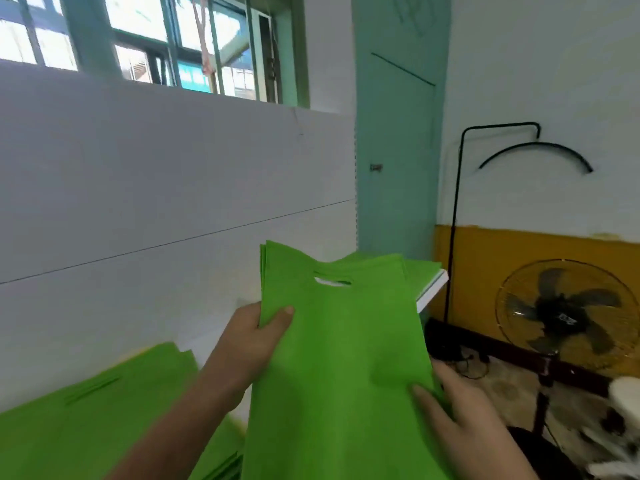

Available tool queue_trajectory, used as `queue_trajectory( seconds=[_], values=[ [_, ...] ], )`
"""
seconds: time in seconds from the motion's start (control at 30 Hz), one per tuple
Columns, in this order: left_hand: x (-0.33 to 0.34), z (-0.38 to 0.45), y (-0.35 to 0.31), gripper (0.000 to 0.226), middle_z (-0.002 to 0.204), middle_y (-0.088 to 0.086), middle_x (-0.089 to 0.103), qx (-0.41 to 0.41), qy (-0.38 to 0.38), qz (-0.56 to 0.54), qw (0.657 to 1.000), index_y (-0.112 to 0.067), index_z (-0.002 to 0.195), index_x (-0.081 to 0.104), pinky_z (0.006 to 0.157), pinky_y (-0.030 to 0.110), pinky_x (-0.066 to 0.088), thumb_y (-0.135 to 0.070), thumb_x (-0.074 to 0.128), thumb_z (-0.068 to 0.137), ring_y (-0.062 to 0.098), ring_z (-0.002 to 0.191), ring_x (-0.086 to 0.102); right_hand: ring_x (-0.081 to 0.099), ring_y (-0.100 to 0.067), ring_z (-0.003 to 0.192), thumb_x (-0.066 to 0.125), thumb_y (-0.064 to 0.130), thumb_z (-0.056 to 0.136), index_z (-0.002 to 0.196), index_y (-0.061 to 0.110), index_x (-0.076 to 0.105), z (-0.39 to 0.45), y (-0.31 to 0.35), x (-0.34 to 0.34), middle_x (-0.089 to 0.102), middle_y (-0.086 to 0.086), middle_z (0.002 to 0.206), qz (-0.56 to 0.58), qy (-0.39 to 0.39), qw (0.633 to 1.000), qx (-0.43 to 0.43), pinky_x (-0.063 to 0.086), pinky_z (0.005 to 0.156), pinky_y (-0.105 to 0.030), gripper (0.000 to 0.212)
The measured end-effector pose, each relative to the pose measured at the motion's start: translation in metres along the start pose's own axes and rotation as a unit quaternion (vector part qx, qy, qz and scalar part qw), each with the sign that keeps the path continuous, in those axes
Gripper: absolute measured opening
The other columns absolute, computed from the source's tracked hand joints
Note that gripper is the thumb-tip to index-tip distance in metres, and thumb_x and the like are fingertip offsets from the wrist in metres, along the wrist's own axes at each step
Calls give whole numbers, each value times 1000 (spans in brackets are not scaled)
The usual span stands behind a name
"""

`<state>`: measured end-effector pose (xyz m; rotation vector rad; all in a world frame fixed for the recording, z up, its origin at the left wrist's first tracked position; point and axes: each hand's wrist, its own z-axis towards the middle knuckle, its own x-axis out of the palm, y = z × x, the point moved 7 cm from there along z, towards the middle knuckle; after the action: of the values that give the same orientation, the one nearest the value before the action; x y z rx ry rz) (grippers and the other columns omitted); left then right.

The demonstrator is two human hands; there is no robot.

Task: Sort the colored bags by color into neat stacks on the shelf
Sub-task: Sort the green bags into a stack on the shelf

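Note:
A bundle of green bags point(339, 358) with a cut-out handle slot is held up in front of me over the white shelf point(431, 294). My left hand point(256, 337) grips its left edge, thumb on the front face. My right hand point(460, 420) holds the lower right edge, thumb pressed on the front. More green bags point(420, 270) lie flat on the shelf behind the bundle. Another heap of green bags point(86, 420) lies at the lower left.
A white panel wall point(156, 202) stands behind the shelf, with a window above it. A teal pillar point(394, 150) rises at the shelf's right end. A standing fan point(564, 317) and cables sit on the floor at right.

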<state>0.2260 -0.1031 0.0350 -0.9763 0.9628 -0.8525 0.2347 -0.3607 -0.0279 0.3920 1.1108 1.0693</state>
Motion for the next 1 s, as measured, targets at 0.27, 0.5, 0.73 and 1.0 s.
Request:
queue_trajectory(
  seconds=[0.27,0.5,0.73,1.0],
  values=[
    [214,63,-39,18,92,-5,76,29,106,-22,994,-18,101,71,70,29,56,-21,54,97,14,83,72,59,17,90,55,15,94,99,49,61,8,-131,-147,60,44,93,-1,-67,995,75,44,74,-1,35],
    [332,124,-44,15,91,-5,75,39,127,5,991,-20,98,72,80,36,56,-22,57,95,15,84,72,58,15,89,57,19,93,103,62,43,41,-223,-210,59,42,95,-22,-81,989,123,41,68,-1,46],
    [394,222,-34,12,85,-6,75,38,129,-9,991,-22,88,67,69,31,54,-17,58,94,17,80,71,61,0,102,53,40,81,117,48,50,118,-303,-228,67,17,109,-44,-79,983,161,49,91,-24,37],
    [434,345,-15,17,73,4,75,4,150,-32,988,-11,86,71,64,31,52,-16,56,94,24,66,72,61,2,98,43,76,78,100,49,52,246,-352,-243,70,14,103,-76,-81,983,146,49,91,-25,36]
  ],
)
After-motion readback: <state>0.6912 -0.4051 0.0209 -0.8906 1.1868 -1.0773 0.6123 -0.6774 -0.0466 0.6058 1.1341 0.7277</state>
